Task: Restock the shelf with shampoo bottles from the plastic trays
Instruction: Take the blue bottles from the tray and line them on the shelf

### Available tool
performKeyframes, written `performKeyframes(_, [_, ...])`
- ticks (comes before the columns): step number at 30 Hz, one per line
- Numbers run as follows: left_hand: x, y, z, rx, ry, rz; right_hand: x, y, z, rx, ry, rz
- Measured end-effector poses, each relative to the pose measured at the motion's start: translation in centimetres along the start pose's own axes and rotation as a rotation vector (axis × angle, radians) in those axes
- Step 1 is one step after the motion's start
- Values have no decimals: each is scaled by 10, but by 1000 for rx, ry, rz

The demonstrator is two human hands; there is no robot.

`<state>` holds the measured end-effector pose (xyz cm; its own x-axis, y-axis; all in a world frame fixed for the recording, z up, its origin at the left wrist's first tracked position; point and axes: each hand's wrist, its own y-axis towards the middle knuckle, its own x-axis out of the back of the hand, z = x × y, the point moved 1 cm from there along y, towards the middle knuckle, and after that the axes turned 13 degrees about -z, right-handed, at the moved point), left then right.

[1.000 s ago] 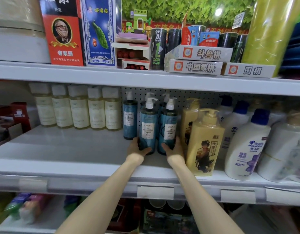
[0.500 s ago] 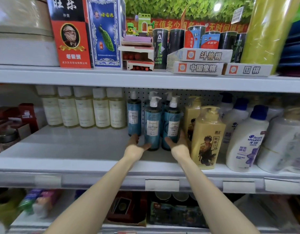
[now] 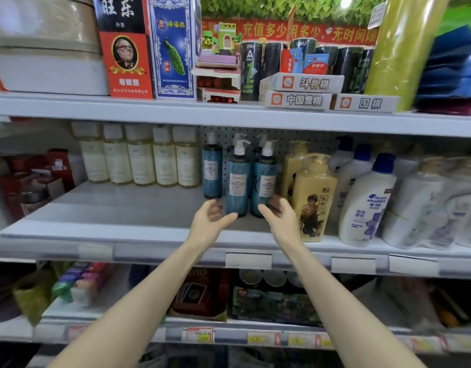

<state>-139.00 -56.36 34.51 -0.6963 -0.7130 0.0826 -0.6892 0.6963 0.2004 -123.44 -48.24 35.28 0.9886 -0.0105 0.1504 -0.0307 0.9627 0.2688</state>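
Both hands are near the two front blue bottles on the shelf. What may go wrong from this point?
1. The left hand and right hand are open beside the front blue bottles; a careless withdrawal might tip these tall, narrow bottles.
2. The yellow bottle stands next to the right hand, near the shelf edge; a bump might push it off.

Rear blue bottles (image 3: pixel 261 140): only pump heads and shoulders show behind the front blue bottles (image 3: pixel 237 181). Left hand (image 3: pixel 209 221) and right hand (image 3: pixel 281 219): fingertips blurred; contact with the bottle bases cannot be told. Rear yellow bottle (image 3: pixel 292 166): half covered by the front yellow bottle (image 3: pixel 312 197). White bottles (image 3: pixel 454 203) at right edge: smeared, cut off. Cream bottles (image 3: pixel 141 160): label print unreadable. Lower-shelf goods (image 3: pixel 80 285): blurred beyond naming.
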Motion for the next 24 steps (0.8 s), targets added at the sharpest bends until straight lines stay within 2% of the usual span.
performKeyframes(4, [-4, -39, 4, 36, -76, -47, 23, -22, -3, -4, 97, 61])
performKeyframes(10, [-17, -109, 40, 126, -108, -105, 64, -61, -47, -52, 122, 155])
performKeyframes(15, [-21, -159, 78, 226, -22, -105, 83, -96, -99, -127, 72, 239])
performKeyframes(18, [-22, -183, 108, 303, 14, -91, 90, -118, -135, -232, 37, 298])
performKeyframes(24, [-24, -222, 195, 506, 68, -105, 92, -156, -221, -361, -49, 358])
